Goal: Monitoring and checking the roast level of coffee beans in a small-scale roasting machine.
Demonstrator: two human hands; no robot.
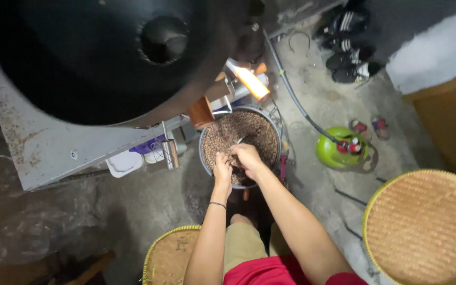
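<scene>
A round metal pan full of brown roasted beans stands on the floor below a big black drum. Both my hands reach into the pan at its near edge. My left hand is curled over the beans, with a thin dark band on its wrist. My right hand is closed around a small scoop-like tool whose pale tip lies in the beans. The hands nearly touch each other.
A green gas cylinder with a black hose stands to the right. Woven round trays lie at lower right and by my knee. Dark shoes, small sandals, white tubs and a metal cup are around.
</scene>
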